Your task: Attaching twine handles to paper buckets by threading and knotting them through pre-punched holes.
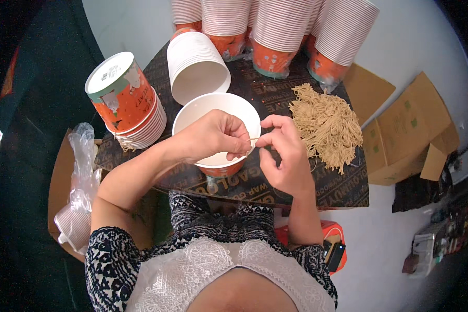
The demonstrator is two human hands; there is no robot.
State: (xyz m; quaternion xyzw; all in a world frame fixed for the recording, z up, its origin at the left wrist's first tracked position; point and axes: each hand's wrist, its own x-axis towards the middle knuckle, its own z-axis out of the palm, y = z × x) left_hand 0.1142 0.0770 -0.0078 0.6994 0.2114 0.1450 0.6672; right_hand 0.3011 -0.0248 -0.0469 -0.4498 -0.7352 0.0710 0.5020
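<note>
A paper bucket (pixel 186 115), white inside and orange outside, stands upright on the dark table in front of me. Over its right rim, my left hand (pixel 213 136) pinches a short tan cord (pixel 252 139) between thumb and fingers. My right hand (pixel 287 161) has its fingertips at the other end of that cord, curled round it. Whether the cord passes through the bucket's wall is hidden by my fingers. Right of my right hand lies a loose heap of tan cords (pixel 327 127).
An upside-down stack of orange buckets (pixel 125 104) stands left, with cord at its lower rim. A white nested stack (pixel 192 65) lies on its side behind. Several wrapped stacks (pixel 281 31) line the back. Open cardboard boxes (pixel 411 132) stand right; a plastic-wrapped stack (pixel 78 208) sits lower left.
</note>
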